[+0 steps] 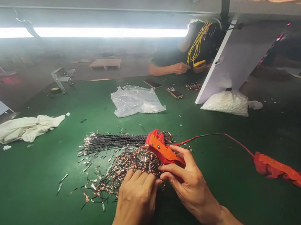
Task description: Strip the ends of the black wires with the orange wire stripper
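Observation:
My right hand (189, 183) is closed around the handles of an orange wire stripper (161, 149), whose jaws point up and left over the wire pile. My left hand (138, 198) lies beside it with fingers curled together, fingertips meeting the right hand's; what they pinch is hidden. A heap of short copper-tipped wire pieces (122, 168) lies just ahead of both hands. Behind it lies a bundle of black wires (109, 142). A thin red wire (215, 135) runs right from the stripper toward a second red tool (289, 175).
The green table (31, 195) also holds a white cloth (25, 128), a clear plastic bag (135, 100), a white bag of parts (226, 103), two phones (174, 92) and a slanted white board (234, 60). Another person (180, 66) handles yellow wires at the far edge.

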Demonstrator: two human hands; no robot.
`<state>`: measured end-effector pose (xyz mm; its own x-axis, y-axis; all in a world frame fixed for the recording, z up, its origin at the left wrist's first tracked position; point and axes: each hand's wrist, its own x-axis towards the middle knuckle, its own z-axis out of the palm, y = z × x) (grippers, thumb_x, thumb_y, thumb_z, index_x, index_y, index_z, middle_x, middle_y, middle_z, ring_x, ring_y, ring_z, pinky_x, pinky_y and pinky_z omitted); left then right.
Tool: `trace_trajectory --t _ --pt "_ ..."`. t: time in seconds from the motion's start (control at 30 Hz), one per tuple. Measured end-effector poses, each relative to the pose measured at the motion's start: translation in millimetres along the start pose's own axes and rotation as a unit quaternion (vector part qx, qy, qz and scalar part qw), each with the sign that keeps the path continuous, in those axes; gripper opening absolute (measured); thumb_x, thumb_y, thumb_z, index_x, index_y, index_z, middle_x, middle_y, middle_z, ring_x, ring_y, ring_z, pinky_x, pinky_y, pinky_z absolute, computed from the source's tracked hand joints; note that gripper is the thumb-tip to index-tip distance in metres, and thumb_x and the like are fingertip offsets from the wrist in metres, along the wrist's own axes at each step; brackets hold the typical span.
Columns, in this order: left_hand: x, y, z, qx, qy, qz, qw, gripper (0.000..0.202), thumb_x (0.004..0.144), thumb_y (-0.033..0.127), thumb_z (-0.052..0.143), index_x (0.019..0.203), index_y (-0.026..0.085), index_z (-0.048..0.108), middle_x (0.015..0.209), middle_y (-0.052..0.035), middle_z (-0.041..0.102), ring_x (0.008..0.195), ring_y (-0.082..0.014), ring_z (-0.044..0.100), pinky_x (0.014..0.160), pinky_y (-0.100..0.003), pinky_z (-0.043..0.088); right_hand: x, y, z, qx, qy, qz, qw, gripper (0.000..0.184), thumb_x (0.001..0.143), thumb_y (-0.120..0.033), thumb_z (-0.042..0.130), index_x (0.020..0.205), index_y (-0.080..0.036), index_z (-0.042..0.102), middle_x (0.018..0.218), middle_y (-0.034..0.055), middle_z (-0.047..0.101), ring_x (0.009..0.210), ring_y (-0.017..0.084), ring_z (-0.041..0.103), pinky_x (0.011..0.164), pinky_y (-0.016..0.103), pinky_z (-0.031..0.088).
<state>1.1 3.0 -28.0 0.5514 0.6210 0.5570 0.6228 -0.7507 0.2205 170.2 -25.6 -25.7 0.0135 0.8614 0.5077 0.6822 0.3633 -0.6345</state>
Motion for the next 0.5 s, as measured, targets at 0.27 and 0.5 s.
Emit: trace_trajectory --t 0.27,0.5 --pt "4.5 -0.4 -0.1 -0.345 -0.052 -0.308 0.885 0.028 0.093 0.037 0.049 0.074 0.019 0.058 0.063 0.0012 0.056 0.056 -0.0113 0.047 0.055 -0.023 0.036 3.5 2.6 -3.4 0.008 0.018 0.003 1.0 0.015 0.093 -0.024 0.06 0.096 -0.024 0.075 0.136 0.0136 0.041 0.122 0.034 0.052 0.099 0.056 0.047" --pt "19.3 -3.1 -19.8 -0.639 0.024 -0.458 0.618 0.041 0.07 0.048 0.078 0.086 0.018 0.056 0.061 -0.0005 0.067 0.055 -0.0103 0.058 0.055 -0.02 0.044 11.0 -8.3 -20.2 0.181 -0.032 0.092 0.979 0.011 0.09 -0.019 0.06 0.089 -0.026 0.069 0.128 0.0073 0.045 0.116 0.026 0.053 0.095 0.042 0.046"
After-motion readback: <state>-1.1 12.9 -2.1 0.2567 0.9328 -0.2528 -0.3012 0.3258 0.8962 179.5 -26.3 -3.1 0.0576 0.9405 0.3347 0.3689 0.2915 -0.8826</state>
